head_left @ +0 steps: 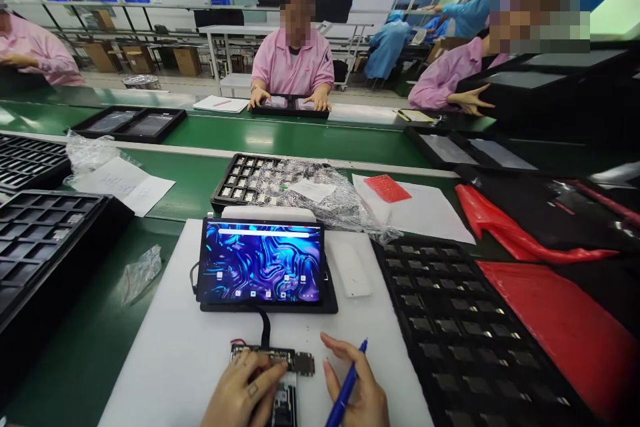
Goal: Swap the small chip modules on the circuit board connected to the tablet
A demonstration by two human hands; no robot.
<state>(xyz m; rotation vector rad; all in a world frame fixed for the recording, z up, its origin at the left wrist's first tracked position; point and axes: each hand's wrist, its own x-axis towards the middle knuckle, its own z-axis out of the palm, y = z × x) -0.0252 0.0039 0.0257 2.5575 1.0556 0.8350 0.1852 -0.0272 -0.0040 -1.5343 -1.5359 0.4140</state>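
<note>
A: What is each grip doing?
B: The left hand [245,390] is resting its fingertips on the circuit assembly [291,390], lower centre of the frame, apparently steadying it; whether they are pinching, I cannot tell. The right hand [365,393] is clasping the blue pen [345,393], its thumb and forefinger standing apart, seemingly leaving those fingertips free.
A: And the display?
B: The lit display [263,263] is leaning back above the assembly, presumably for easy viewing. A black cable [265,328] is running down from it towards the assembly. The white pad [165,347] is lying under both, probably cushioning them.
A: The surface and room?
B: The green surface [90,360] is carrying a compartment tray [404,320] on the right and a clear bag [142,273] on the left. Upper centre, a person in pink [293,67] is handling a black tray; behind, people in blue [387,47] are working under strip lights.
</note>
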